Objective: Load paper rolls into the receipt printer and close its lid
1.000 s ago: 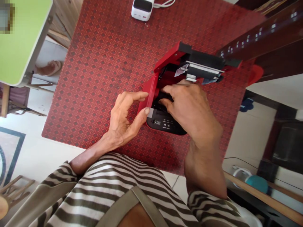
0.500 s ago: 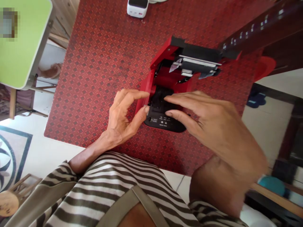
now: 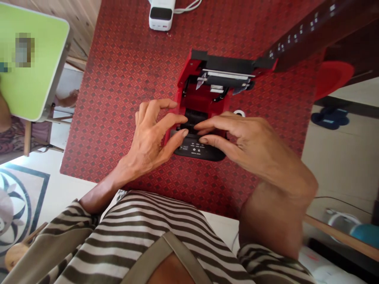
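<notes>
Thumb and forefinger stand narrowly parted on the left hand (image 3: 148,136) and right hand (image 3: 260,148), over the near end of a red-and-black device (image 3: 217,154), its long axis running away to the raised lid (image 3: 232,63). Its open compartment (image 3: 201,101) holds an unidentifiable black part (image 3: 194,117); beneath lies red patterned tablecloth (image 3: 124,83), with a white gadget (image 3: 161,14) beyond.

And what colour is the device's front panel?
The front panel is black, printed in white; see head view.
</notes>
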Available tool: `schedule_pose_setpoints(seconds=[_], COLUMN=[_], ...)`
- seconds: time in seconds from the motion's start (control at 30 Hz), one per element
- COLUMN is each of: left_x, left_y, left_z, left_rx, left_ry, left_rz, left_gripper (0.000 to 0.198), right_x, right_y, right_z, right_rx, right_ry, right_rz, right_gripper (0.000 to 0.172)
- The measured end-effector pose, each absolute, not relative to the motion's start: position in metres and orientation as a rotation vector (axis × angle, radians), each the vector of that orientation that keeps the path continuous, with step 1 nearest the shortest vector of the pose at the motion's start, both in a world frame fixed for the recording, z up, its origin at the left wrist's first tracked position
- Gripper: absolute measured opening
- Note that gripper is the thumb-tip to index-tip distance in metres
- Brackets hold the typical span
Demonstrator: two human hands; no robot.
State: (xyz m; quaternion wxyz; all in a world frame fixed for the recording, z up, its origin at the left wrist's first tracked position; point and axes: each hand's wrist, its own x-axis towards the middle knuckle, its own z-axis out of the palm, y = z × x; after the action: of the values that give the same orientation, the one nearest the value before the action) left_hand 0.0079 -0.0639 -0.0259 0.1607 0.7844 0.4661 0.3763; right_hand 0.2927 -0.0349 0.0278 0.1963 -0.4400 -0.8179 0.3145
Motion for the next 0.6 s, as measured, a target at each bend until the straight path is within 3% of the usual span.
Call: schedule_pose_setpoints(seconds=[0.3, 0.6], left_x=[0.009, 0.012], left_y=[-0.053, -0.049], left_z=[-0.027, -0.022], left_rx=[2.297, 2.263], left_ry=[1.243, 1.283], left_rz=[0.994, 0.889], left_gripper=[0.030, 0.033], right_x=[0.296, 0.286], right_y=[-0.018, -0.031], right_z=[0.038, 0.031], right_rx=[-1.285, -1.416], right_ry=[-2.268, -2.258], right_rz=[1.058, 0.829], right_gripper=[0.028, 0.031])
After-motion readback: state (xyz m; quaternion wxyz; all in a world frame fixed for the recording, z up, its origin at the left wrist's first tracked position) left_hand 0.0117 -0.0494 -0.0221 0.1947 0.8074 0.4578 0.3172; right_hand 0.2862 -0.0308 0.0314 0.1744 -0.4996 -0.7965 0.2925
